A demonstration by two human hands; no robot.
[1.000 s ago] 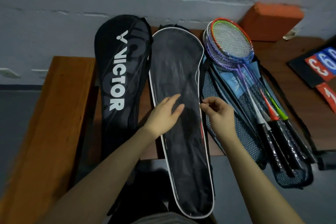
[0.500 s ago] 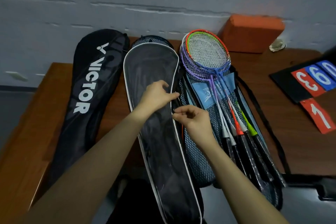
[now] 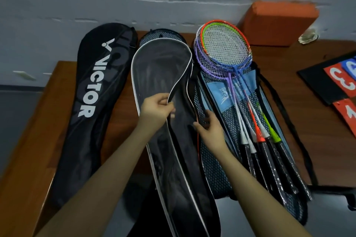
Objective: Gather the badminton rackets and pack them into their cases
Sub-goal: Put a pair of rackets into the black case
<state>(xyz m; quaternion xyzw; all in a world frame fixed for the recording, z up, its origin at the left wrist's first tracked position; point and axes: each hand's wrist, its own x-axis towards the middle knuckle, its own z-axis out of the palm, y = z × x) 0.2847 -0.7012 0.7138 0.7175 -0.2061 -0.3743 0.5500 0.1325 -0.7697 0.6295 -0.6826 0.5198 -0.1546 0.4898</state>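
A black case with white piping (image 3: 159, 71) lies in the middle of the wooden table (image 3: 57, 106). My left hand (image 3: 156, 109) pinches the case's top flap at its right edge and holds it lifted, so the case gapes open. My right hand (image 3: 209, 131) grips the lower edge of the same opening. Several rackets (image 3: 225, 48) with purple, orange and green frames lie stacked on a mesh and blue case (image 3: 217, 159) to the right. A black VICTOR case (image 3: 90, 90) lies shut on the left.
An orange block (image 3: 277, 23) stands against the grey wall at the back right. Score cards with numbers (image 3: 339, 81) lie at the right edge. A black strap (image 3: 289, 125) runs beside the rackets. Another mesh case (image 3: 161, 34) peeks out behind the middle case.
Both hands went from the case's surface to its right edge. The left hand has now lifted the flap and the case is open. The camera also shifted.
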